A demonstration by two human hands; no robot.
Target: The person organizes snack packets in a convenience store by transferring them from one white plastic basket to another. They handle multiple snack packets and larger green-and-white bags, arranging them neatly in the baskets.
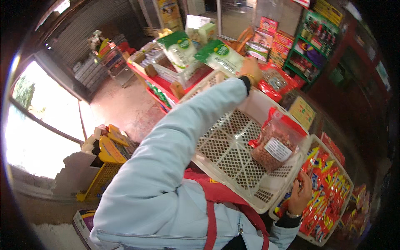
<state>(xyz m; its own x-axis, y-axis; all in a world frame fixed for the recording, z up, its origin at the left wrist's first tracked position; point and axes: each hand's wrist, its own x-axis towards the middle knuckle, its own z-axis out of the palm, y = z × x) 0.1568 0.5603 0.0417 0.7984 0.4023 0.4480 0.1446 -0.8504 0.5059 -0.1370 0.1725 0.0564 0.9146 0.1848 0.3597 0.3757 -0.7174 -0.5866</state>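
My left hand [251, 70] reaches over the far side of a white plastic basket [218, 168]. It has hold of the right end of a green-and-white plastic bag [222, 56] with white contents; the fingers are partly blurred. A similar bag [178, 50] leans to its left. Inside the basket, toward its right end, rests a clear bag of reddish-brown nuts or beans [273, 148] with red edges and a white label. My right hand [300, 193], fingers loosely bent and apart, is beside the basket's right rim, above a second basket [347, 203] of red and yellow packets [325, 193].
A red-topped table [168, 90] holds a white tray [184, 79] and boxes. Red packs [276, 79] lie past the basket, near stacked cartons [279, 47] and a green bottle rack [312, 47]. Yellow boxes [114, 147] stand at left, beside the floor [125, 106].
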